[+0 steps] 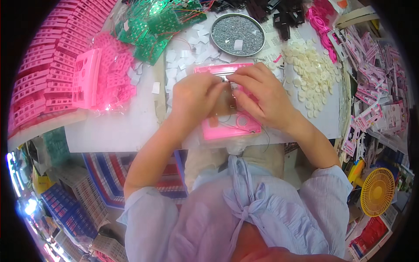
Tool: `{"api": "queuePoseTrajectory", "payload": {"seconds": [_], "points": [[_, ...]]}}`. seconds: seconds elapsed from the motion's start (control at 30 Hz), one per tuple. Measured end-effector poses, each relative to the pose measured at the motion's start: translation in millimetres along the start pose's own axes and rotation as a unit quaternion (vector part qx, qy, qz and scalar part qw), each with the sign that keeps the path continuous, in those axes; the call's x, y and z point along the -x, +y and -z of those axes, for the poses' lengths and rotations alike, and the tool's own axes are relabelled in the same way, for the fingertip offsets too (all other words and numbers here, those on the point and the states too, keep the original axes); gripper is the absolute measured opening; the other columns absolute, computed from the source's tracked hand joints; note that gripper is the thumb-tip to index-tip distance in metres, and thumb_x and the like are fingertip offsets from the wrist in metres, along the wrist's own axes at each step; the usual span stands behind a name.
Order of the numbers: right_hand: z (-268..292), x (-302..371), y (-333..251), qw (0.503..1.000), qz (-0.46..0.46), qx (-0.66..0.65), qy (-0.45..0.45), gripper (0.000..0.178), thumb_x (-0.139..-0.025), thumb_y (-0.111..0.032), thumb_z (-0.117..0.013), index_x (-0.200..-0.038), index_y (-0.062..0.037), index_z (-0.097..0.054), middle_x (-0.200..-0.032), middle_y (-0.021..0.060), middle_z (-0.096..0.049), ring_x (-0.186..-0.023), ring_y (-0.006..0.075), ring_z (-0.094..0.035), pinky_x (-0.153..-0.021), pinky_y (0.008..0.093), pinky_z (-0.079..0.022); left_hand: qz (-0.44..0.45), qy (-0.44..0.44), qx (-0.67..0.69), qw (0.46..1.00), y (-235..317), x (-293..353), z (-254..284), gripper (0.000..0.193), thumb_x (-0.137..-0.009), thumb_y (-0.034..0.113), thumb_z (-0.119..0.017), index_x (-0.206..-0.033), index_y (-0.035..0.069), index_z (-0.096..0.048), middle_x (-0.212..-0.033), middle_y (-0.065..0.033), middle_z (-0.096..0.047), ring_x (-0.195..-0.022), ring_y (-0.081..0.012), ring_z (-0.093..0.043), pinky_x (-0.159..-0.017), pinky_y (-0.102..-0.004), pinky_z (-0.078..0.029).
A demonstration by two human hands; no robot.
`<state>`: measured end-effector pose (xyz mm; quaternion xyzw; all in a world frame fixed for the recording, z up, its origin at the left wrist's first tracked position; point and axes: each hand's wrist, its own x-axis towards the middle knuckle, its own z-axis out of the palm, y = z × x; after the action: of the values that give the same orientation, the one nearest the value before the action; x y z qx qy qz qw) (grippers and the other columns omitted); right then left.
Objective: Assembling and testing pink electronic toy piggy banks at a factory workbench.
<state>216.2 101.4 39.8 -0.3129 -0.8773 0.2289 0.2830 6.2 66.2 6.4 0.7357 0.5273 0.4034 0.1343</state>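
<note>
I'm watching left hand (196, 94) and right hand (265, 94) bunching fingertips within the pink case's (218, 132) edges, grip unclear. Bare table (111, 133) is spreading leftward

Near-L tabletop (102, 131) passable — past pink casing (224, 132), round tin (238, 55) blocks far ctr, white-disc pile (310, 74) far R.

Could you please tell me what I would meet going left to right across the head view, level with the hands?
Pink frames, bagged pink parts, white slip, left hand, right hand, pale discs, pink-and-white pieces.
</note>
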Motion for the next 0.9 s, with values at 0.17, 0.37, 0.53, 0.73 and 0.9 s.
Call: {"api": "queuePoseTrajectory", "payload": {"seconds": [0.17, 0.37, 0.53, 0.73, 0.9], "points": [[-3.6, -4.6, 0.5, 0.998, 0.027, -0.049, 0.003, 0.031, -0.086, -0.014, -0.067, -0.115, -0.001, -0.068, -0.114, 0.0126, -0.064, -0.103, 0.0329, -0.058, -0.088, 0.0411, -0.051, -0.06, -0.016, -0.018, 0.998, 2.0, 0.0, 1.3, 0.011, -0.083, 0.007, -0.078, -0.092, 0.004, -0.073, -0.079, -0.0095, -0.07, -0.069, -0.0228, -0.068, -0.063, -0.0326, -0.053], [47.9, -26.0, 138.5, 0.961, -0.069, 0.248, 0.097, 0.053, -0.078, 0.005, -0.062, -0.127, -0.0152, -0.066, -0.135, 0.0091, -0.059, -0.12, 0.035, -0.053, -0.099, 0.0432, -0.049, 0.057, -0.08, 0.05, 0.994, 2.8, 5.1, 10.4, 0.011, -0.089, 0.006, -0.073, -0.099, 0.001, -0.073, -0.084, -0.0096, -0.073, -0.072, -0.0172, -0.07, -0.066, -0.029, -0.055], [77.8, -36.7, 209.4, 0.917, -0.028, 0.398, 0.015, 0.066, -0.071, 0.006, -0.069, -0.128, -0.0276, -0.065, -0.151, 0.0006, -0.049, -0.129, 0.0387, -0.047, -0.106, 0.0442, -0.047, 0.169, -0.096, 0.117, 0.974, 2.7, 0.8, 12.4, 0.012, -0.091, 0.007, -0.071, -0.1, -0.002, -0.072, -0.088, -0.0075, -0.075, -0.075, -0.012, -0.07, -0.069, -0.0269, -0.056], [75.4, -25.5, 183.6, 0.97, 0.018, 0.205, 0.128, 0.038, -0.086, -0.012, -0.069, -0.122, 0.0002, -0.063, -0.118, 0.0146, -0.062, -0.11, 0.0338, -0.059, -0.094, 0.039, -0.048, 0.153, -0.031, 0.117, 0.981, -1.7, 4.0, 15.3, 0.01, -0.09, 0.006, -0.071, -0.098, -0.001, -0.072, -0.084, -0.0052, -0.072, -0.074, -0.0089, -0.067, -0.066, -0.0242, -0.053], [48.4, 21.3, 83.8, 0.991, -0.089, 0.097, 0.024, 0.045, -0.086, -0.018, -0.07, -0.126, 0.0006, -0.06, -0.106, 0.0174, -0.062, -0.102, 0.034, -0.059, -0.088, 0.0388, -0.048, 0.141, -0.02, 0.102, 0.984, -6.2, 5.4, 21.1, 0.008, -0.09, 0.004, -0.071, -0.097, 0.0, -0.072, -0.084, -0.0044, -0.071, -0.072, -0.0081, -0.063, -0.064, -0.0238, -0.051]]}}
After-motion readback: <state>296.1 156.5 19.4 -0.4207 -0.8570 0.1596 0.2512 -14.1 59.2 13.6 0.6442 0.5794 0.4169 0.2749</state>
